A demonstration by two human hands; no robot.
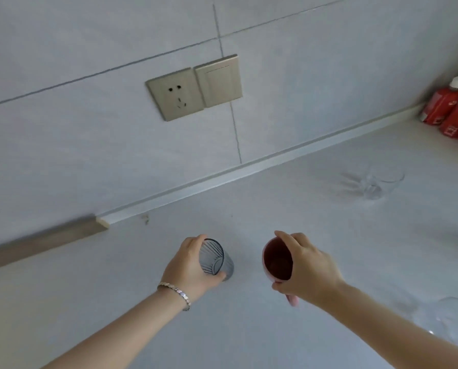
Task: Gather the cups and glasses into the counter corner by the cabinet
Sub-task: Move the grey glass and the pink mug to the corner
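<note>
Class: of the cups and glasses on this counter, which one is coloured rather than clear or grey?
The pink cup held in the right hand. The ribbed glass in the left hand is grey; the glass farther right is clear.

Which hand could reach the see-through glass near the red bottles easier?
Probably the right hand: the clear glass stands on its side, though it holds a pink plastic cup.

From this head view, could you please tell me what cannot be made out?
- Pink cup: the right hand covers its outer side.
- Clear glass at lower right: cut off by the frame edge.
- Red bottles: cut off at the right edge, labels blurred.
- Cabinet corner: out of frame.
- Ribbed grey glass: the left hand hides its near side.
</note>
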